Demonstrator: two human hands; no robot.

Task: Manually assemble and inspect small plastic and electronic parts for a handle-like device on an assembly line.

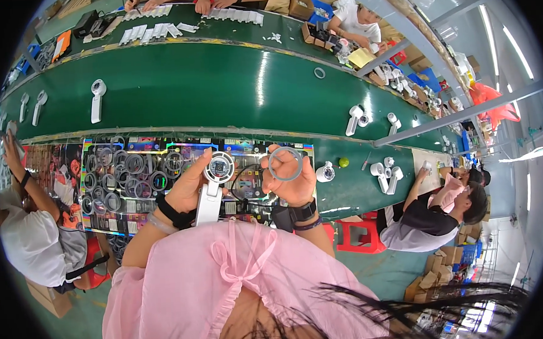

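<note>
My left hand [186, 184] is closed round a white handheld fan [209, 204], tilted slightly, its round head uppermost. The head has an open front, with a dark centre inside a white rim. Beside it, my right hand [298, 189] grips a thin grey ring [271, 171] between thumb and fingers, palm turned up. The ring and the fan head are apart. Left of my hands, many loose grey rings [144, 189] lie scattered and overlapping on a dark, colourfully printed sheet [165, 224] in front of me.
Beyond runs a green conveyor belt [177, 83] carrying white fans [97, 103]. To my right stand a white fan head [325, 172], a green round object [344, 162] and more fan parts [387, 175]. Co-workers sit left [32, 240] and right [419, 226]; a red stool [358, 237] is nearby.
</note>
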